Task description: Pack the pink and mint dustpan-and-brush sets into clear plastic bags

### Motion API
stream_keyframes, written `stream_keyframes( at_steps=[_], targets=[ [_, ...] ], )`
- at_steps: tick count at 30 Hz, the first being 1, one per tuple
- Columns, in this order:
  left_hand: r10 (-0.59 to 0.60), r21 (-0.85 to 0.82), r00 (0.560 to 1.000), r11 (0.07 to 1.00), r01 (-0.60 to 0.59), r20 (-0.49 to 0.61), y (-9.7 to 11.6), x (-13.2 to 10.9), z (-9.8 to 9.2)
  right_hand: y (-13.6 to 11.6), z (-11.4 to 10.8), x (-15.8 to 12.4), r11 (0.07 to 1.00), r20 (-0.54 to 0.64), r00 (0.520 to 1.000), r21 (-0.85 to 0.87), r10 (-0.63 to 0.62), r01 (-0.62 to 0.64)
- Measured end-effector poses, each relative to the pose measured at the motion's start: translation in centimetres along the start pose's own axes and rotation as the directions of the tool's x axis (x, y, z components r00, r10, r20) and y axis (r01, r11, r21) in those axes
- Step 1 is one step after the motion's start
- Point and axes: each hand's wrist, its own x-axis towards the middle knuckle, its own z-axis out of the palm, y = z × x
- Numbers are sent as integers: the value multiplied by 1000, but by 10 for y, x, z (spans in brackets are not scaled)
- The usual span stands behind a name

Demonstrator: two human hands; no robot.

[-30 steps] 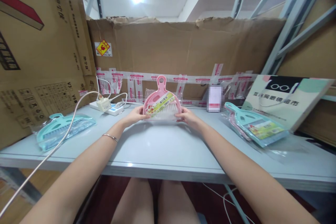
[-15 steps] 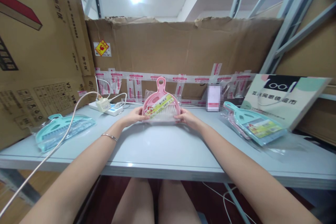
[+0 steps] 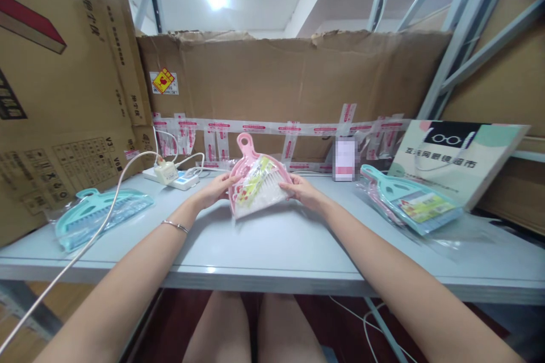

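Note:
A pink dustpan and brush set (image 3: 260,184), wrapped in clear plastic with a yellow-green label, is held up over the grey table (image 3: 264,249). Its looped handle points up and leans left; the white bristles face me. My left hand (image 3: 215,190) grips its left edge, and my right hand (image 3: 301,191) pinches the right edge, fingers partly over the plastic. To the left lies a turquoise dustpan set (image 3: 100,212) in clear wrap. On the right, another turquoise dustpan set (image 3: 419,201) rests over a pink one, which is mostly hidden.
A white power strip (image 3: 184,180) with a plugged-in adapter (image 3: 165,172) sits at the back left, its cable crossing the left side. A phone (image 3: 344,160) stands against the cardboard wall (image 3: 272,79). A printed box (image 3: 451,153) leans behind the right-hand sets. A large carton (image 3: 63,96) borders the left.
The pink set has tilted, its handle swinging to the left and its lower left corner dropping towards me. Both hands still hold its sides. The view has shifted slightly.

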Motion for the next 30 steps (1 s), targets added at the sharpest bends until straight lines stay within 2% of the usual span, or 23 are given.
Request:
stream_keyframes(
  at_steps=[2,3,4,5,6,7,8,10,11,12,13,15,17,18,20,23,26,28,30],
  targets=[
    [-1,-4,1000,1000,1,-30,0,1,2,-2,4,-2,997,-5,1000,-79,2,-2],
    [2,8,999,1000,-1,-49,0,1,3,-4,7,-3,990,-76,996,-134,-50,39],
    [7,24,997,1000,-5,-76,-1,2,5,-7,9,-5,972,-172,973,-206,-153,116],
    [13,39,994,999,-9,-110,-2,3,6,-11,12,-8,930,-255,921,-297,-294,215],
    [17,46,989,999,-11,-145,-2,4,8,-14,14,-11,863,-285,852,-397,-440,313],
    [21,42,985,999,-14,-173,-3,5,9,-17,16,-13,782,-245,797,-484,-552,393],
    [25,26,980,999,-21,-199,-3,6,10,-19,19,-16,709,-151,778,-543,-610,450],
    [35,-35,964,998,-46,-263,-3,7,11,-19,23,-17,643,69,830,-599,-553,478],
    [38,-71,952,996,-62,-303,-2,8,12,-16,25,-16,648,132,867,-613,-480,452],
    [43,-105,936,991,-84,-350,-2,9,13,-12,27,-13,673,148,899,-616,-413,410],
    [46,-136,916,985,-109,-398,-1,10,13,-7,29,-10,719,115,924,-596,-364,357],
    [53,-184,880,970,-157,-472,-1,12,16,2,34,-2,865,-38,961,-446,-275,230],
    [61,-205,858,960,-190,-510,-2,14,21,7,38,4,982,-147,981,-161,-127,103],
    [67,-202,853,959,-198,-518,-3,14,24,8,40,5,999,-159,986,-8,-50,49],
    [89,-167,852,965,-202,-516,-3,14,28,7,44,6,971,-135,989,236,55,-22],
    [177,-30,838,974,-224,-517,-2,12,32,5,46,1,905,-128,985,423,112,-48],
    [362,187,753,932,-312,-549,2,13,32,5,46,-2,872,-134,982,486,131,-50],
    [394,240,707,919,-314,-588,3,18,32,5,46,-2,866,-129,983,498,129,-48],
    [375,244,687,927,-285,-622,3,26,30,5,47,-2,869,-132,984,493,116,-37]
  ],
)
